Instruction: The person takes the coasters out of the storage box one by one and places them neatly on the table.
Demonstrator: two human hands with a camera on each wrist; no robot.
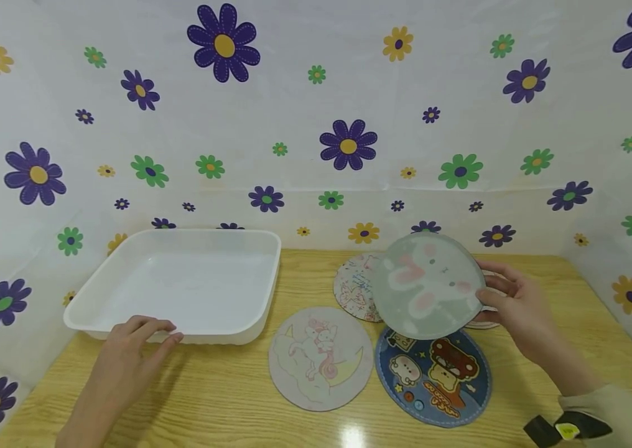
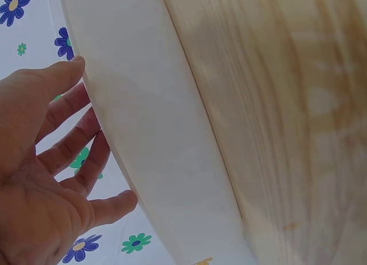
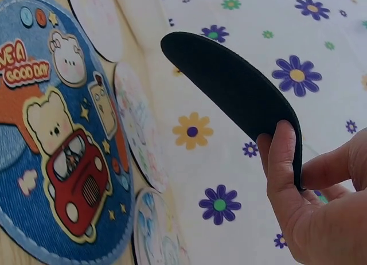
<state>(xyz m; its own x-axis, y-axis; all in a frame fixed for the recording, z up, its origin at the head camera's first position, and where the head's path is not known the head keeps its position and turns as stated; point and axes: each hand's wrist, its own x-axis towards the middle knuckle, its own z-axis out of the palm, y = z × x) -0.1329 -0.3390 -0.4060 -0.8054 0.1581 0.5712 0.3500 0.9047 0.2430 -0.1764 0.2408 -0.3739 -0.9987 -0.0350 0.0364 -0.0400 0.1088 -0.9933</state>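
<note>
My right hand point(image 1: 520, 305) pinches a round mouse pad point(image 1: 428, 286) by its right edge, thumb on the printed face. The pad is pale grey-green with a white rabbit and is lifted, tilted, above the others. In the right wrist view the black underside of the held pad point(image 3: 229, 84) shows. Fingertips of my left hand point(image 1: 131, 348) touch the front rim of a white plastic tray point(image 1: 254, 335); the left wrist view shows the fingers point(image 2: 74, 139) loosely bent against that rim.
On the wooden table point(image 1: 226, 386) lie a pale unicorn pad point(image 1: 320, 361), a blue denim-look bear pad point(image 1: 433, 379) and a sketch-patterned pad point(image 1: 352, 286). Another pad point(image 3: 155, 230) is partly hidden behind the held one. Flower-printed cloth point(image 1: 293, 124) hangs behind.
</note>
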